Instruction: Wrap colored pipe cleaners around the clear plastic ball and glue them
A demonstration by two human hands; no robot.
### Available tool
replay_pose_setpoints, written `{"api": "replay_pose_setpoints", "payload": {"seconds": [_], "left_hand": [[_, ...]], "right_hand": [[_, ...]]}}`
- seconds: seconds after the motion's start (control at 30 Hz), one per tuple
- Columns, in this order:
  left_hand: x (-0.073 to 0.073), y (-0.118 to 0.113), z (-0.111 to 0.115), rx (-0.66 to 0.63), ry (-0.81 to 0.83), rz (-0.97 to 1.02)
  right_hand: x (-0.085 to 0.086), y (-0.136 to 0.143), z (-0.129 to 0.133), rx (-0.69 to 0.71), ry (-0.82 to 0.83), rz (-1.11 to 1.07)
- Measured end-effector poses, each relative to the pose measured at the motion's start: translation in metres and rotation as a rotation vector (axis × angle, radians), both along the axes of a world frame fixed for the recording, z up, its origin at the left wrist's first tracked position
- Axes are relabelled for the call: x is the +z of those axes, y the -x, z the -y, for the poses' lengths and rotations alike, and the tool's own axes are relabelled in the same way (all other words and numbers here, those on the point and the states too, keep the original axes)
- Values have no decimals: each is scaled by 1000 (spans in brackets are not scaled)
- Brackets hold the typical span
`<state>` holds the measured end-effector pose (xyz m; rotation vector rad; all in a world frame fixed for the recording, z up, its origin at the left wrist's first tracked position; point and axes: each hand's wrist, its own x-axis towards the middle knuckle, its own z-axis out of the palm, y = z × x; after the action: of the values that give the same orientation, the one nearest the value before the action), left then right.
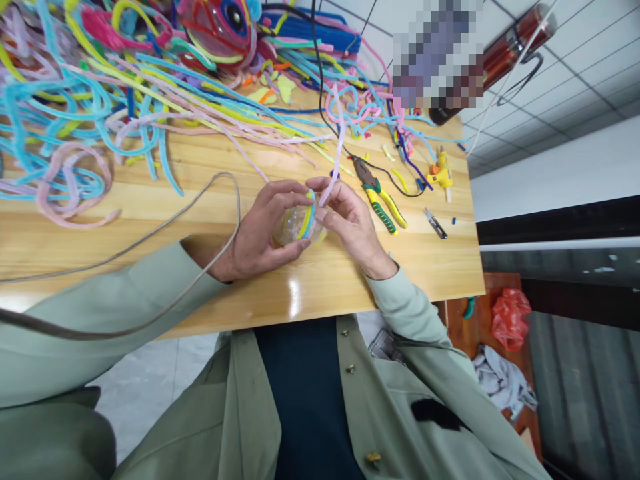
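Note:
My left hand [260, 230] is closed round a clear, rounded plastic object [287, 228] above the wooden table's front part. Blue and yellow fuzzy strips [307, 217] run side by side across this object. My right hand [350, 223] is at its right side, thumb and forefinger pinching a pale lilac fuzzy stem [340, 143]. The stem's lower end is at the object's right side, and its upper part stands up and bends over at the top. Fingers hide part of the object.
Tangled fuzzy stems [85, 110] cover the table's back left, beside a red figure with an eye [220, 30]. Right of my hands lie pliers [380, 197], a cutter [436, 223] and a yellow glue gun [441, 175]. A red flask [495, 60] is farther back. A cable [237, 193] crosses my left arm.

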<state>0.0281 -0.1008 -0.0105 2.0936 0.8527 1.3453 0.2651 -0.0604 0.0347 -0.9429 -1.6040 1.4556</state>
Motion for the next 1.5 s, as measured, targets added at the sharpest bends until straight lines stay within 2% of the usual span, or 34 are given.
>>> {"api": "replay_pose_setpoints", "payload": {"seconds": [0.2,0.37,0.53,0.7,0.83,0.97,1.27,1.4,1.5], "left_hand": [[-3,2,-1,28,-13,-53],[2,2,-2,-8,29,-60],[5,4,-4,-52,87,15],[4,6,-5,-26,82,-31],[10,7,-2,-23,119,-69],[13,7,0,-16,82,-64],[-1,9,-5,21,-7,-113],[-1,9,-3,54,35,-131],[1,8,-3,71,-4,-160]], "right_hand": [[3,3,-1,-24,66,-19],[2,5,-2,-34,93,22],[2,5,-1,-38,80,-8],[1,5,-1,-34,76,-15],[0,6,-1,-38,60,-19],[-1,5,1,-28,35,-49],[-3,2,2,21,40,-155],[-4,4,2,4,78,-140],[-3,5,2,-2,63,-128]]}}
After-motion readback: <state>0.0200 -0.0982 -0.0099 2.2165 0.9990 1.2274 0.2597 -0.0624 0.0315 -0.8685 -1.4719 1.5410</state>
